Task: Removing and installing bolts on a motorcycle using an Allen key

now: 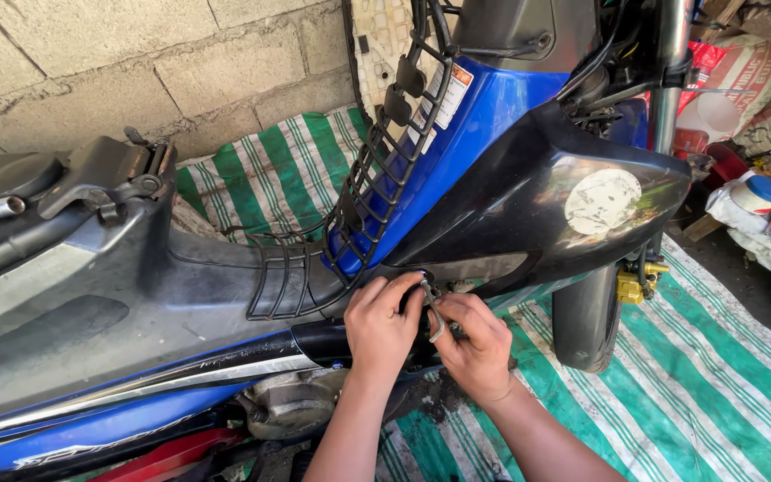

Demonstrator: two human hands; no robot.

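- Head view: both hands are tucked under the blue and black motorcycle (225,303), right below the black side fairing (537,196).
- Left hand (382,323) has its fingers curled against the edge of the fairing; can't tell if its grip is actually pinching anything.
- Right hand (479,344) has its grip pinched on a small metal wrench (433,312), which stands nearly upright between the two hands with its top at the fairing's underside.
- Wire basket (377,170) sits just above the hands, front tyre (586,321) just to the side.
- The bike stands on a green and white striped tarp (716,375).
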